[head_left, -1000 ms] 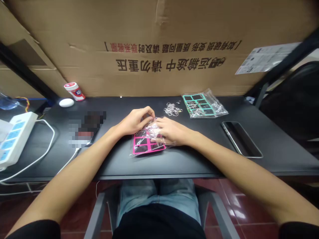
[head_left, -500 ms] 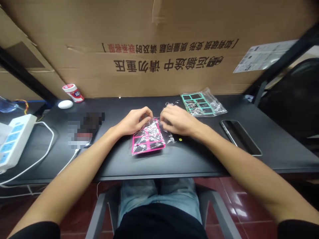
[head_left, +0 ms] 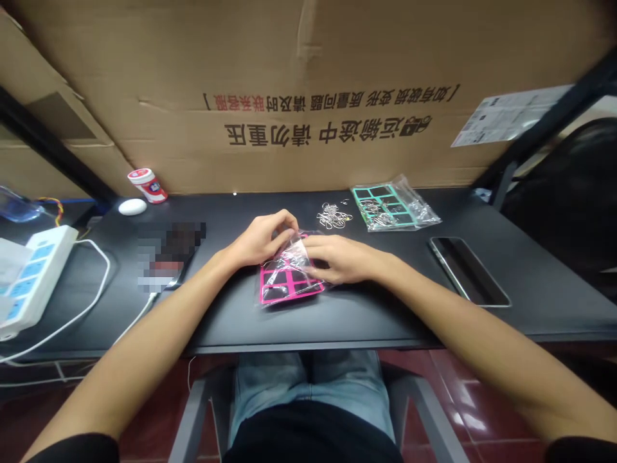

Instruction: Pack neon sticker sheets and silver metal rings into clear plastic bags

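A clear plastic bag with a pink frame card (head_left: 284,284) inside lies on the black desk (head_left: 366,315) in front of me. My left hand (head_left: 263,236) pinches the bag's far edge with curled fingers. My right hand (head_left: 337,258) rests on the bag's right side, its fingers closed over the plastic. A small heap of metal rings (head_left: 333,215) lies just beyond my hands. A second clear bag with a teal frame card (head_left: 391,207) lies farther right.
A phone (head_left: 468,270) lies face up at the right. At the left are a white power strip (head_left: 29,276) with cable, a blurred dark object (head_left: 168,254), a white oval item (head_left: 132,206) and a red-capped bottle (head_left: 147,185). A big cardboard box (head_left: 308,90) walls the desk's back.
My right hand moved from the bag up toward the rings half a second ago, and is now back down on the bag's right side. The left hand stayed at the bag's edge.
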`<state>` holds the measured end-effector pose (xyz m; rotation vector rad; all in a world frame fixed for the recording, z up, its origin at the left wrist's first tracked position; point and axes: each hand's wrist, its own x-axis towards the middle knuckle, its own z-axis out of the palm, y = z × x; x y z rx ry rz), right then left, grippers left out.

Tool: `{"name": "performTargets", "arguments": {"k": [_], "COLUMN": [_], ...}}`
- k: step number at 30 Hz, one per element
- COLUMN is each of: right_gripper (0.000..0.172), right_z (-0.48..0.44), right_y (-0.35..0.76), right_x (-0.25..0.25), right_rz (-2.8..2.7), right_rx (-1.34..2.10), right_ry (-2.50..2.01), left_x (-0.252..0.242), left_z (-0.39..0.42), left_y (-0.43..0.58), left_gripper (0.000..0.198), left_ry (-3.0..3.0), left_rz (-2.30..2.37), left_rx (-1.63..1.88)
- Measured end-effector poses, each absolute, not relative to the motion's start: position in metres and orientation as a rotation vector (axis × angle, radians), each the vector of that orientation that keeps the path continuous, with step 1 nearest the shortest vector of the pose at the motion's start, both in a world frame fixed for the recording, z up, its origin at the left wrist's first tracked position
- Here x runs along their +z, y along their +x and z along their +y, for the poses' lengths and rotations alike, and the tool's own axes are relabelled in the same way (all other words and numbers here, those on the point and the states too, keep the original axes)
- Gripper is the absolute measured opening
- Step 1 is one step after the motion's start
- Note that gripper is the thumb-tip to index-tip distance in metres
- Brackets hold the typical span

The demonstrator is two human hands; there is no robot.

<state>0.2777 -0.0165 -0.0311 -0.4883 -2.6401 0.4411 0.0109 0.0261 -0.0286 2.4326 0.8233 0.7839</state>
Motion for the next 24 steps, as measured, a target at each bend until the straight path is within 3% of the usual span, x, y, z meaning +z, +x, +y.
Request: {"name": "performTargets", "arguments": {"k": [9,17,24], "right_gripper": [0.052,0.021,0.009], "right_z": [-0.041,-0.030,-0.024], "right_y": [0.241,0.249,0.266], "right_x": [-0.032,-0.037,-0.028], "right_rz": [-2.789,-2.711,-2.628], "right_rx": [0.141,0.279,0.540], "right_ry": [-0.914,-0.928,-0.892], "left_x": [-0.029,-0.030,-0.030], "left_z": [0.025,0.026,0.026], "left_y": [0.015,0.014,0.013], "left_gripper": [0.018,0.014,0.017], "left_ry": [2.470,2.456,2.456], "left_rz": [0.848,0.857,0.861], "left_rx": [0.733,0.745,0.694]}}
